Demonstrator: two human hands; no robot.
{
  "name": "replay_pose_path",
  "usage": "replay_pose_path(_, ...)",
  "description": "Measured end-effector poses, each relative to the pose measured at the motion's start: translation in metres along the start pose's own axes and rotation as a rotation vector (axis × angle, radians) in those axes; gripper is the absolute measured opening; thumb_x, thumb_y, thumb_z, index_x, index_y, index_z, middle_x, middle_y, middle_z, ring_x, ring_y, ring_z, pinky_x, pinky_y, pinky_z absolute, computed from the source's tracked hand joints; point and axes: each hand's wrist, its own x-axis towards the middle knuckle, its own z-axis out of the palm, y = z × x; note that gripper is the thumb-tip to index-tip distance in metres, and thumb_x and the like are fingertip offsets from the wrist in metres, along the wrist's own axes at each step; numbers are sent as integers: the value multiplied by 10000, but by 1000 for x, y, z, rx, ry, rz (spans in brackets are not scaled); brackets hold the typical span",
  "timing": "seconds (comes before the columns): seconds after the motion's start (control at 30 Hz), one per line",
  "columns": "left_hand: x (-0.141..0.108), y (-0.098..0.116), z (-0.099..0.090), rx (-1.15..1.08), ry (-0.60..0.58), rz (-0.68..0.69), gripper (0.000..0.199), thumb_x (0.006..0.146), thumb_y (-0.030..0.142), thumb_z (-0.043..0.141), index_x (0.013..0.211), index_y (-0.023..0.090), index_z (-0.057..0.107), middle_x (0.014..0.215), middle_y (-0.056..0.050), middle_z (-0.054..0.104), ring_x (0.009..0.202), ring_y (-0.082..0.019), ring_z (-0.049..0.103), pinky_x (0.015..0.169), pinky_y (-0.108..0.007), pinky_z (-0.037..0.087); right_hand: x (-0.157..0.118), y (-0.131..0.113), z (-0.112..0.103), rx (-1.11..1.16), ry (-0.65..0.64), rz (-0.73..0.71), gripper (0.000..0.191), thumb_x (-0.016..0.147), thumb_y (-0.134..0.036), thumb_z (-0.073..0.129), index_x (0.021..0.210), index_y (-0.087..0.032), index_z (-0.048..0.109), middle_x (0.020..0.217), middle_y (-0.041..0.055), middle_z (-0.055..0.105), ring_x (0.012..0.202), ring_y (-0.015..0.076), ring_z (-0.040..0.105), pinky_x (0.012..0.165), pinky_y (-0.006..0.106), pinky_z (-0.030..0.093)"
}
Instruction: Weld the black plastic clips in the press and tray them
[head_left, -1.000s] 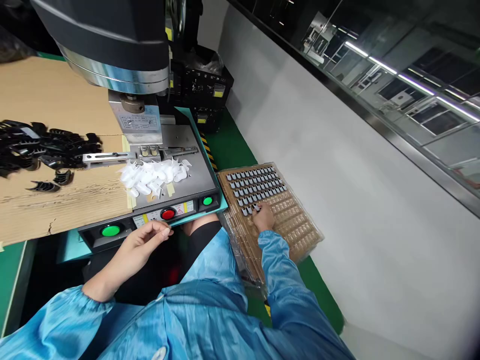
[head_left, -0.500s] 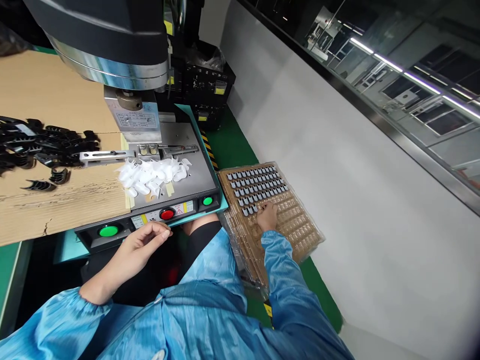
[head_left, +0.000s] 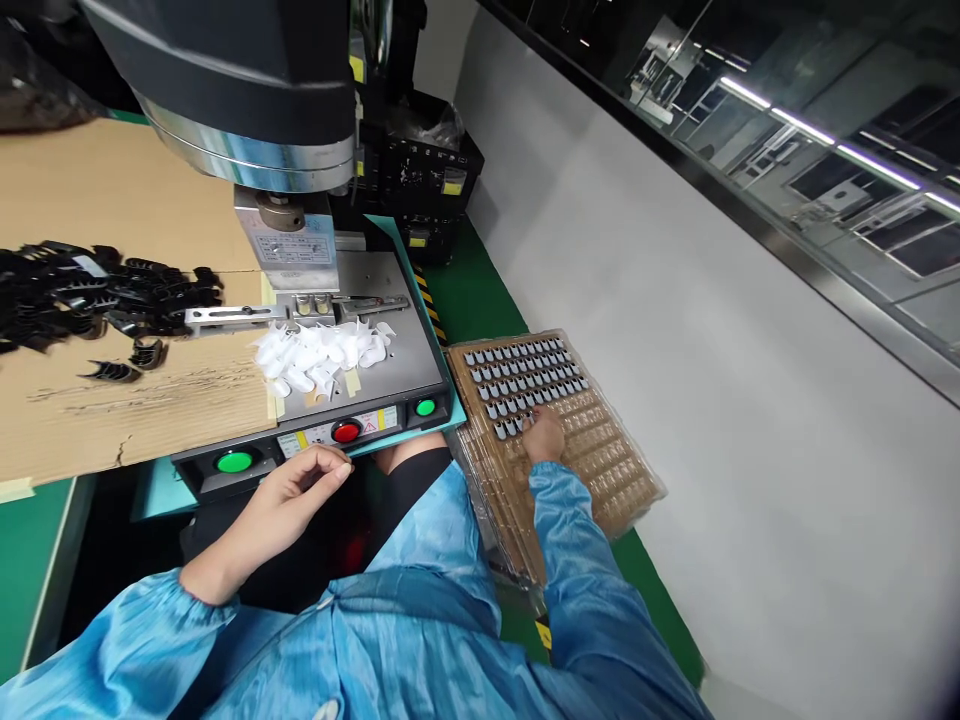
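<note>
My left hand (head_left: 300, 495) hovers in front of the machine's front panel, near the red button (head_left: 346, 432); its thumb and fingers are pressed together, and anything between them is too small to make out. Over to the right, my right hand (head_left: 544, 437) reaches onto a clear plastic tray (head_left: 600, 440), at the end of the lowest row of small grey-and-black parts (head_left: 510, 427). Its fingers are bent together, and what they hold, if anything, is hidden. A pile of white curved pieces (head_left: 322, 352) lies on the machine base (head_left: 405, 365).
Black curved parts (head_left: 97, 290) are heaped on cardboard (head_left: 165, 400) at the left. The press head (head_left: 247, 110) overhangs a metal fixture (head_left: 311, 306). Green buttons (head_left: 234, 461) flank the red one. Black bins (head_left: 427, 170) stand behind, beside a grey wall (head_left: 675, 330).
The whole view has shifted, so the scene sits slightly further right. My right hand stays at the lowest filled row of the tray, and my left hand keeps its pinched pose.
</note>
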Motion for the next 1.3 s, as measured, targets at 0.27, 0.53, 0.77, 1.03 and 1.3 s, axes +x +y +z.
replay_pose_path(0.27, 14, 36, -23, 338, 61, 255, 240, 1028, 444, 617, 941, 232, 685, 1075, -93, 712, 1031, -243, 671, 948, -383, 539, 0, -78, -11, 321, 123, -256, 352, 955, -350, 576, 1233, -159, 678, 1175, 161, 666, 956, 279, 625, 968, 452, 534)
replay_pose_path(0.53, 60, 44, -53, 920, 248, 355, 204, 1051, 378, 569, 1128, 230, 687, 1140, -111, 694, 1102, -291, 628, 963, -437, 468, -21, -248, -25, 527, -56, -851, 327, 982, -256, 610, 1295, -262, 702, 1266, 118, 657, 1189, 314, 609, 1061, 472, 528)
replay_pose_path(0.77, 79, 45, -44, 1256, 252, 327, 310, 1036, 507, 598, 1088, 215, 692, 1075, -137, 672, 1028, -332, 594, 861, -458, 390, -5, -296, -2, 481, -56, -961, 339, 954, -187, 638, 1270, -255, 740, 1266, 122, 644, 1191, 326, 581, 1071, 499, 525)
replay_pose_path(1.03, 93, 50, -40, 1324, 260, 325, 246, 1043, 412, 577, 1000, 206, 705, 968, -151, 698, 1001, -336, 608, 855, -468, 378, -7, -293, 4, 576, -34, -881, 241, 1015, -209, 552, 1100, -253, 773, 1144, 107, 679, 1105, 292, 617, 995, 436, 530)
replay_pose_path(1.3, 98, 52, -50, 1336, 200, 335, 225, 1044, 245, 504, 987, 199, 716, 929, -152, 731, 940, -329, 647, 833, -470, 401, 4, -291, 3, 711, -174, -787, 47, 917, -286, 686, 898, -244, 694, 969, 45, 686, 841, 223, 631, 807, 354, 518)
